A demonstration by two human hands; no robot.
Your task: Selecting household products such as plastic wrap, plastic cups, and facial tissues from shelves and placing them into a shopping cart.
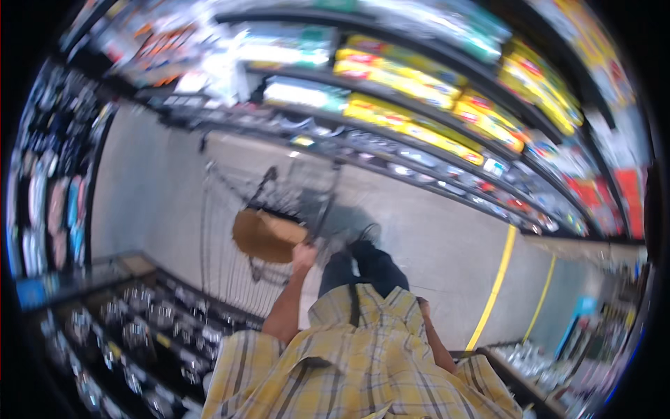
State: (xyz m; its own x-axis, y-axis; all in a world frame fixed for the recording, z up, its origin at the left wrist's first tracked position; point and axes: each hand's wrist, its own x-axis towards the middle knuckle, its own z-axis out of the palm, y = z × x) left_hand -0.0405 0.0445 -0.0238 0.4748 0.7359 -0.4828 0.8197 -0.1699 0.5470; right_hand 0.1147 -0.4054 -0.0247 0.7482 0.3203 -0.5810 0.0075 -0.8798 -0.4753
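My left hand (304,256) grips the near end of a metal wire shopping cart (225,251), at its handle as far as the blur shows. Beside the hand, in the cart's child-seat area, rests a round brown item (256,238), perhaps a hat or bag, with a lighter tan part. My right hand (423,305) hangs low at my right side, mostly hidden by the yellow plaid shirt; its fingers cannot be made out.
Long store shelves (398,78) with yellow and white packages run across the far side. Glassware fills a shelf unit (146,335) at the lower left. Folded textiles (57,220) stand at the far left. A yellow floor line (492,288) crosses the concrete floor on the right.
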